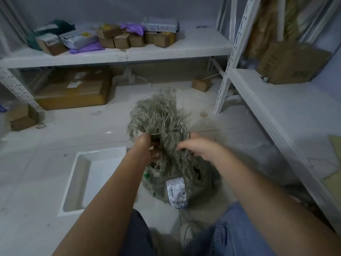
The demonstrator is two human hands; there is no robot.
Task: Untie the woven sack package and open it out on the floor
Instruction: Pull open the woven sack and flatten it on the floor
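A grey-green woven sack package (184,180) sits on the pale floor just in front of my knees, with a white shipping label (176,193) on its near side. Its gathered neck rises into a frayed tuft of loose strands (160,115). My left hand (147,146) is wrapped around the neck right under the tuft. My right hand (199,146) rests on the neck from the right, fingers curled into the strands. Any tie at the neck is hidden by my hands and the fraying.
A white tray (92,180) lies on the floor to the left. A white shelf rack (129,54) behind carries several small boxes and purple bags, with a big cardboard box (73,91) below. Another rack (276,111) stands close on the right.
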